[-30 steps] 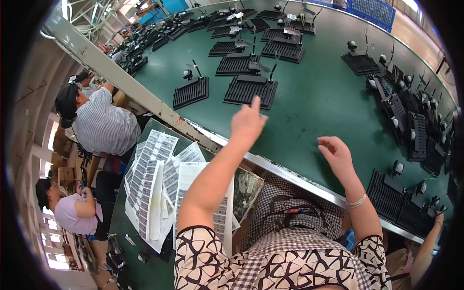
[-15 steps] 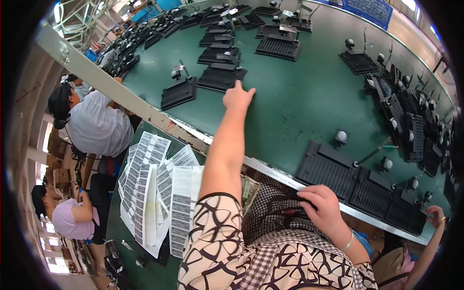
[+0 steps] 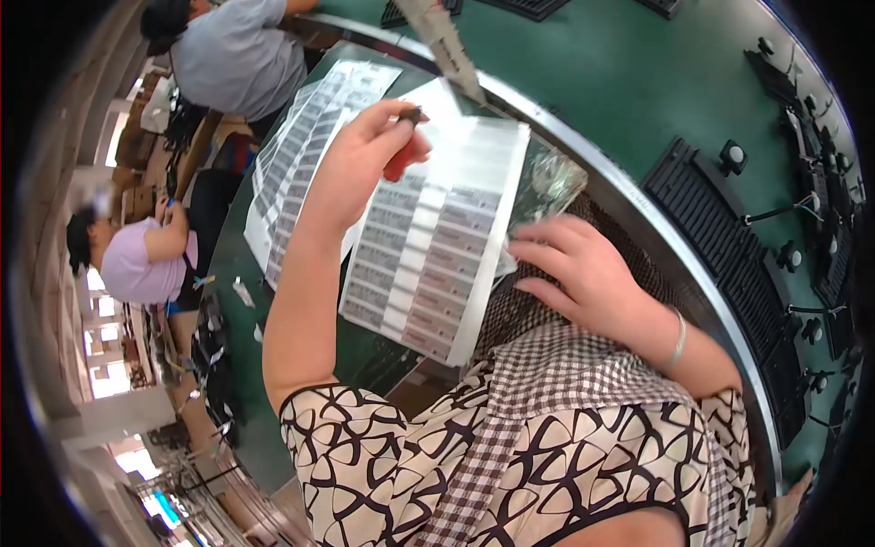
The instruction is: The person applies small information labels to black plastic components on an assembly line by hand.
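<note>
My left hand [image 3: 365, 159] is closed around a small red-and-black object [image 3: 397, 167], its kind hidden by the fingers. It hovers over the upper part of several sheets of printed labels [image 3: 447, 264]. The top sheet has rows of grey and pinkish labels, and more label sheets [image 3: 305, 146] lie fanned out to the left. My right hand [image 3: 583, 273] has its fingers apart and holds nothing, close to the right edge of the top sheet. Crumpled clear plastic [image 3: 556, 178] lies just above it.
Black slatted panels with small round-headed units [image 3: 711, 219] line the right side of the green workbench [image 3: 583, 73]. A metal edge [image 3: 629, 201] divides the two surfaces. Two people sit at the left. Black parts [image 3: 211, 365] lie along the left table edge.
The view has swung towards the label sheets. My left hand has drawn back from the black panels and now grips a red-and-black object. My right hand has moved from the bench edge to the sheets.
</note>
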{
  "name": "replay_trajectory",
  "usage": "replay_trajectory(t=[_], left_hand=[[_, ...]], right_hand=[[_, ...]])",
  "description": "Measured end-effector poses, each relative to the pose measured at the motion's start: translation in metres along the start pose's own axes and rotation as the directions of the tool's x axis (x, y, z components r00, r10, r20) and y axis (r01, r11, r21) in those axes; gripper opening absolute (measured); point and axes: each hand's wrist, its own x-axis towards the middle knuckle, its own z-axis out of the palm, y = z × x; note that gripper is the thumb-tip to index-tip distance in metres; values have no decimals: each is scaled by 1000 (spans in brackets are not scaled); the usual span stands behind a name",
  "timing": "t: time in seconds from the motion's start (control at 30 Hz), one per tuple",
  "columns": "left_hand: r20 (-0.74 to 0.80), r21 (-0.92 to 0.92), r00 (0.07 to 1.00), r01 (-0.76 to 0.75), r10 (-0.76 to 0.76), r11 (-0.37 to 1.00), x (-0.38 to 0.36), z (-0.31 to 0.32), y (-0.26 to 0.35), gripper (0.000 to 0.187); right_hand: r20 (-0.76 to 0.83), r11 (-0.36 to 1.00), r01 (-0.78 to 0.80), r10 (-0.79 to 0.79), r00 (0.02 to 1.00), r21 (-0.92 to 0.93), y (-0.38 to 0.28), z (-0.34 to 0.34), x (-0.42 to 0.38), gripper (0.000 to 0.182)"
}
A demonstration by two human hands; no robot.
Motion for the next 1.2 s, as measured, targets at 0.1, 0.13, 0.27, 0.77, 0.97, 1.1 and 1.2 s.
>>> replay_trajectory(t=[0.1,0.13,0.27,0.77,0.97,1.1,1.2], left_hand=[[-212,111,977,59,-35,992,-56,-17,-33,20],[-266,181,964,72,-22,981,-64,-24,-49,20],[-415,447,905,107,100,888,-74,-41,-99,22],[-268,888,901,93,342,449,-18,-22,-115,13],[-276,897,924,149,264,416,-17,-24,-111,15],[-281,889,928,155,245,431,-17,-26,-108,14],[-270,886,930,139,248,442,-17,-28,-109,14]], right_hand=[[38,978,128,-123,992,-162,-6,48,46,57],[55,970,164,-157,986,-180,-2,65,61,61],[214,918,246,-185,959,-312,18,89,85,68],[56,942,141,-131,990,-303,37,103,135,49],[61,937,136,-122,991,-323,37,105,132,54],[55,942,127,-116,992,-312,38,107,132,54],[54,945,118,-106,993,-305,38,106,132,54]])
